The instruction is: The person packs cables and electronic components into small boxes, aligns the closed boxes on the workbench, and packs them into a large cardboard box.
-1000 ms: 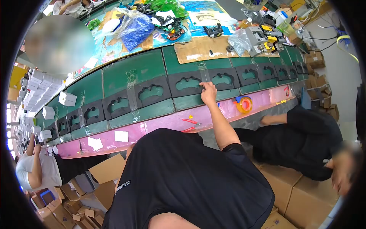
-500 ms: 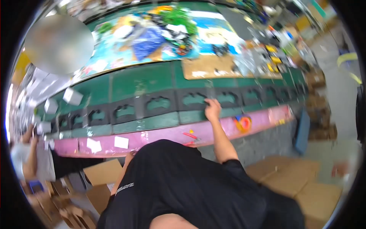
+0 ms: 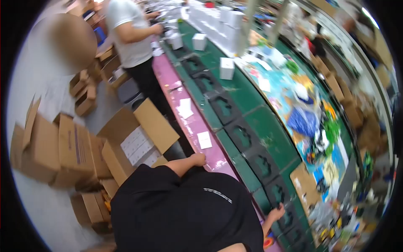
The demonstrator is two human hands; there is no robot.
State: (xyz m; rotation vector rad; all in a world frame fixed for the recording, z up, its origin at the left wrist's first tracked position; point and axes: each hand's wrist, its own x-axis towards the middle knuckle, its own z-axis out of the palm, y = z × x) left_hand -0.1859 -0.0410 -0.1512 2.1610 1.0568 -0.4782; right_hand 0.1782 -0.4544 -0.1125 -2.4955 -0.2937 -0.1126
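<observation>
My right hand (image 3: pixel 276 213) reaches to the row of black foam inserts (image 3: pixel 267 192) with shaped cut-outs. Its thumb and fingers are closed at the border of one insert, which lies flat on the green bench (image 3: pixel 245 98). My left hand (image 3: pixel 199 159) rests curled at the outer edge of the pink strip (image 3: pixel 214 157); what its fingers hold, if anything, is hidden. Just beyond that hand lies a white paper card (image 3: pixel 204 140), with another white piece (image 3: pixel 185 108) farther along. An orange tape roll (image 3: pixel 268 242) shows beside my right forearm.
At left stands an open carton (image 3: pixel 113 157) holding several white boxes, near more cartons (image 3: pixel 75 147). A person in a white shirt (image 3: pixel 134 33) works at the far end. White boxes (image 3: pixel 227 68) stand on the bench; a cluttered table (image 3: pixel 273 90) runs along the right.
My view has swung left, bringing the cartons and the other person into fuller sight. My right hand stays by the foam inserts and my left hand at the pink edge.
</observation>
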